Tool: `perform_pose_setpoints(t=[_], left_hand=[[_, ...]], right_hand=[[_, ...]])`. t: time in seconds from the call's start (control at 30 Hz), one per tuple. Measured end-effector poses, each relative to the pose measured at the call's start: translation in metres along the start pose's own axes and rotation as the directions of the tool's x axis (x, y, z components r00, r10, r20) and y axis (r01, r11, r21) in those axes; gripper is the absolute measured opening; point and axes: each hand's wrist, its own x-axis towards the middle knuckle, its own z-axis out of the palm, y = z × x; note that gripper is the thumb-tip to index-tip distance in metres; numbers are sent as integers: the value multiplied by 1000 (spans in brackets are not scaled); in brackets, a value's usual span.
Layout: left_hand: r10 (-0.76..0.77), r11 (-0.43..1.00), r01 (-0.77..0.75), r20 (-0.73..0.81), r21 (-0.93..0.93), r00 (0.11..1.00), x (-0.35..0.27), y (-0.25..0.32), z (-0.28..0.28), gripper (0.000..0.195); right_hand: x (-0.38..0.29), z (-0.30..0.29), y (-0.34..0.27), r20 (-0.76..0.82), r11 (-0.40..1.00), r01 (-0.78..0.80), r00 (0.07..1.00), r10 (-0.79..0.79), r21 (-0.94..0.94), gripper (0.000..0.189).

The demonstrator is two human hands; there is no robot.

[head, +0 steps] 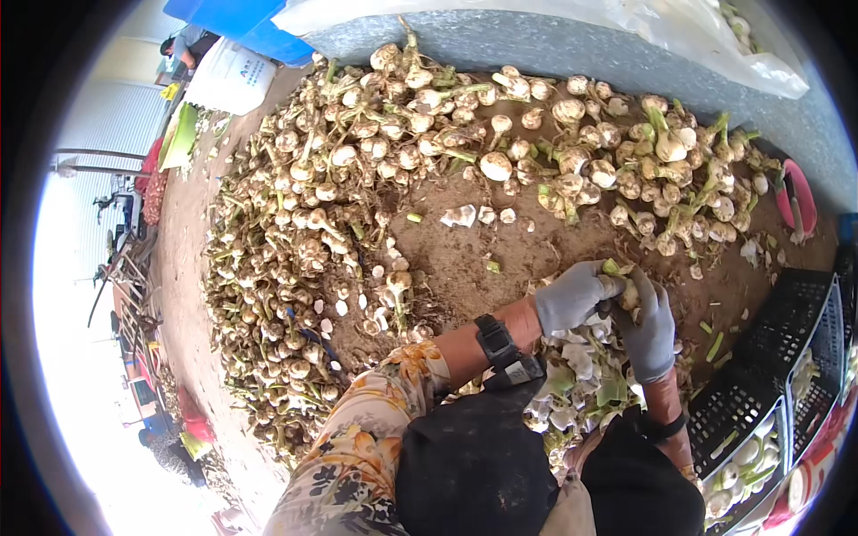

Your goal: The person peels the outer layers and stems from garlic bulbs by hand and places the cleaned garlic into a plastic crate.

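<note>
Both hands wear grey gloves and meet around one garlic bulb [629, 295] with a short green stem stub. My left hand [578, 298] has its fingers and thumb against the bulb's side. From the right, my right hand [647, 328] closes around the same bulb, its fingers partly hiding it. Under the hands lies a heap of white and green garlic peelings [580, 365]. Beyond them, many untrimmed garlic bulbs [496, 166] with stems and dirty roots spread over the brown ground. Whether a tool is in either hand cannot be told.
Black plastic crates [741, 375] stand at the right, one holding cleaned garlic [744, 462]. A pink basket [798, 201] leans near the metal wall [536, 50]. At the upper left are a white sack [231, 77], a blue container [241, 23] and another person [190, 47].
</note>
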Motion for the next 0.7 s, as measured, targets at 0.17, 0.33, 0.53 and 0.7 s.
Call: perform_pose_setpoints(t=[0.17,0.33,0.53,0.7], left_hand=[[231,837,-192,-14,513,973,-9,12,-2,18],[205,852,-97,-157,514,966,-8,3,-8,21],[363,727,-172,-159,665,918,-9,2,0,19],[435,393,-266,77,880,897,-12,12,15,18]], right_hand=[[14,-7,-24,276,440,-383,917,288,812,49],[24,5,0,448,316,-656,723,526,685,50],[18,-30,-20,27,988,-142,989,143,-57,38],[11,-14,-14,-79,949,-131,984,160,286,20]])
